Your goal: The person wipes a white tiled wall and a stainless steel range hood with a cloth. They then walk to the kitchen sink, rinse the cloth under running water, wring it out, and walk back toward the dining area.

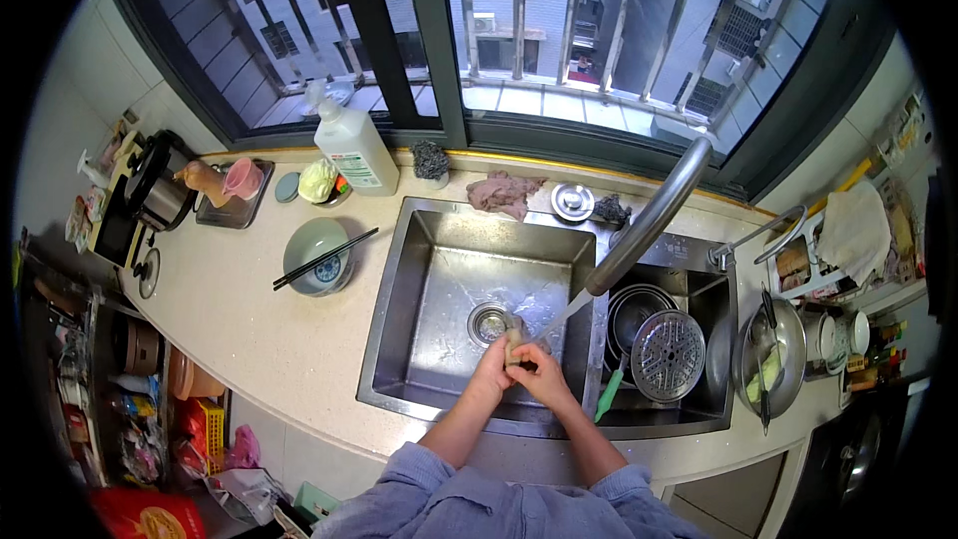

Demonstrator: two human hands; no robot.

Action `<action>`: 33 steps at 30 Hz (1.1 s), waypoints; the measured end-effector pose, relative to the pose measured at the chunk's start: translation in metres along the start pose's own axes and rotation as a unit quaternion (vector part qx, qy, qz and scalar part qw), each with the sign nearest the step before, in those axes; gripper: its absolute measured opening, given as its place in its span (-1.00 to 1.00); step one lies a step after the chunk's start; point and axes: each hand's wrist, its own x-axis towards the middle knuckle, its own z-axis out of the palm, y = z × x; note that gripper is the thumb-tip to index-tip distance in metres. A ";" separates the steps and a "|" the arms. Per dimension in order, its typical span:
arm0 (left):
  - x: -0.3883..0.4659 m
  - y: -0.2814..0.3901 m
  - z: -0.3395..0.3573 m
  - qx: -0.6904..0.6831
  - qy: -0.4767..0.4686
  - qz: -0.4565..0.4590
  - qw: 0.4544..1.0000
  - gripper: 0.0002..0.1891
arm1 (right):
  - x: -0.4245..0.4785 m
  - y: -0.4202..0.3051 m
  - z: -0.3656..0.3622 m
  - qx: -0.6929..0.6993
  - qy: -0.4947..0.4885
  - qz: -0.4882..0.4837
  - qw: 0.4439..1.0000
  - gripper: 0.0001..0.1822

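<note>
Over the large steel sink basin [464, 269], my left hand [492, 370] grips a small, soft-looking, pale brown item [513, 337]. My right hand [545, 374] meets it from the other side, thumb and fingers pinching the same item. What the item is cannot be made out, since my fingers cover much of it. A stream of water [563, 314] runs from the pull-down faucet [651, 217] and falls beside the item and my right hand. The drain strainer [488, 323] lies just beyond my left fingertips.
Left of the sink stands a bowl [303, 254] with chopsticks [325, 259] across it. A jug [358, 146], a cloth [505, 193] and a sink plug [572, 202] line the back. The right basin holds pans and a perforated steamer plate [668, 355]; a wok-like bowl [793, 359] sits beyond.
</note>
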 end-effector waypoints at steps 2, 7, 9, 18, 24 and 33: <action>-0.008 -0.006 0.014 0.077 0.039 0.039 0.996 -0.69 | -0.002 0.001 0.003 0.117 0.112 0.050 0.986 -0.75; -0.036 -0.011 0.066 0.184 0.171 0.198 0.947 -0.72 | 0.010 0.021 0.014 0.195 0.325 0.108 0.919 -0.66; -0.053 -0.007 0.068 0.284 0.138 0.237 0.919 -0.71 | 0.019 0.020 0.004 0.318 0.337 0.192 0.865 -0.54; -0.085 0.010 0.084 0.747 0.032 0.381 0.544 -0.65 | 0.023 0.044 -0.012 0.487 0.080 0.274 0.826 -0.63; -0.060 -0.011 0.046 0.636 0.069 0.306 0.705 -0.51 | 0.024 0.036 -0.019 0.417 0.166 0.155 0.880 -0.50; -0.027 -0.022 0.049 -0.003 0.163 0.195 0.967 -0.47 | 0.000 0.003 -0.004 0.379 0.013 0.057 0.923 -0.37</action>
